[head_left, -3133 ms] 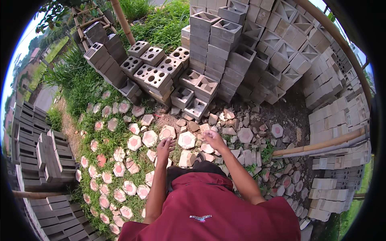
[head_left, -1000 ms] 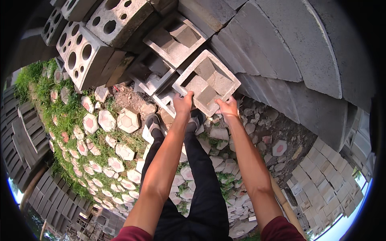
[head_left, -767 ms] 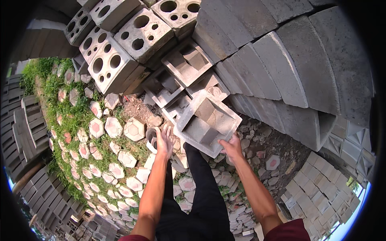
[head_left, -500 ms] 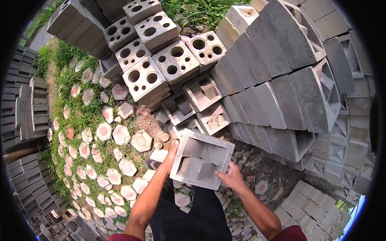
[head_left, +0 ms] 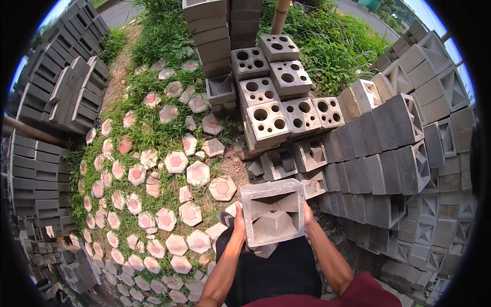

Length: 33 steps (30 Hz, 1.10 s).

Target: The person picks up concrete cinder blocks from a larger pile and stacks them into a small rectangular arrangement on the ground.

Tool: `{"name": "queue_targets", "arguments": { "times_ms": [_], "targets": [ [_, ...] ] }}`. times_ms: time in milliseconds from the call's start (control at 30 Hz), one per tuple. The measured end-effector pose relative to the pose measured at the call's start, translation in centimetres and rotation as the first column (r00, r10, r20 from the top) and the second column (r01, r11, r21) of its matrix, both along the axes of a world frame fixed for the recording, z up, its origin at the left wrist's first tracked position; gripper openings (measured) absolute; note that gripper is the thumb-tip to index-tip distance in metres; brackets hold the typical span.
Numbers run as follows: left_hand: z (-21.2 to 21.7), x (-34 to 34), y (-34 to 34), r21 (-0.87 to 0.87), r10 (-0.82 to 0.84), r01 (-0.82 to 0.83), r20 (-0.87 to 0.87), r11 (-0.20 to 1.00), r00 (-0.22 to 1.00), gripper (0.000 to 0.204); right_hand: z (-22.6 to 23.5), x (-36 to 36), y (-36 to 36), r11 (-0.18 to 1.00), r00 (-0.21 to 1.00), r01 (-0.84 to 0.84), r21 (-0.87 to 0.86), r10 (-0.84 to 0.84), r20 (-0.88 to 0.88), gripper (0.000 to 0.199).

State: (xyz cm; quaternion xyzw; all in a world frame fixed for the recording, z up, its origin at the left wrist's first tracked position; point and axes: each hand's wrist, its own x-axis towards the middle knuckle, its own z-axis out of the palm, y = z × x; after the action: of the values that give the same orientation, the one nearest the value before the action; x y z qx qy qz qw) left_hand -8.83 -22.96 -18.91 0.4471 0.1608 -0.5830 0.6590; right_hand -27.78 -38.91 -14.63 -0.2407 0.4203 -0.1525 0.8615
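A grey concrete ventilation block (head_left: pixel 273 236) with a square frame and an angled inner web is held up in front of my body. My left hand (head_left: pixel 239 221) grips its left side, and my right hand (head_left: pixel 309 215) presses against its right side. The fingers curl behind the block and are partly hidden. Just beyond it, similar hollow blocks (head_left: pixel 311 153) lie with their open faces up, beside a long row of grey blocks (head_left: pixel 358 138) on the right.
Blocks with round holes (head_left: pixel 268 122) are piled ahead, next to a tall column (head_left: pixel 208 38). Hexagonal pavers (head_left: pixel 175 162) set in grass cover the ground on the left. Block stacks line the left (head_left: pixel 38 174) and far right (head_left: pixel 427 230). Grass (head_left: pixel 327 51) and a road lie beyond.
My view has lifted and turned, showing more road and grass ahead. The block has tilted so its open face sits more level, and my right hand has moved up along its side.
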Motion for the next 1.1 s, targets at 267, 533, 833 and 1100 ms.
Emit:
{"name": "queue_targets", "arguments": {
  "times_ms": [267, 533, 833, 1100],
  "targets": [
    [18.7, 10.4, 14.2, -0.02, 0.303, -0.303, 0.148, 0.953, 0.942, 0.081, 17.2, 17.7, 9.3, 0.936, 0.933, -0.344, 0.071, 0.35, -0.087, 0.056],
    [27.2, 10.5, 30.0, -0.138, 0.707, -0.694, 0.168, 0.707, 0.687, 0.082, 27.5, 30.1, 20.9, 0.566, 0.59, -0.804, -0.184, 0.799, -0.116, 0.059],
    [32.3, 8.2, 38.5, -0.149, 0.945, -0.948, 0.214, 0.283, 0.249, 0.077, 31.0, 39.8, 32.9, 0.122, 0.148, -0.961, -0.248, 0.985, -0.091, 0.06],
    [34.1, 13.6, 42.7, -0.156, 0.954, -0.987, 0.287, -0.041, -0.085, 0.066, 29.1, 50.7, 42.1, -0.095, -0.112, -0.94, -0.326, 0.993, 0.033, 0.063]
  ]
}}
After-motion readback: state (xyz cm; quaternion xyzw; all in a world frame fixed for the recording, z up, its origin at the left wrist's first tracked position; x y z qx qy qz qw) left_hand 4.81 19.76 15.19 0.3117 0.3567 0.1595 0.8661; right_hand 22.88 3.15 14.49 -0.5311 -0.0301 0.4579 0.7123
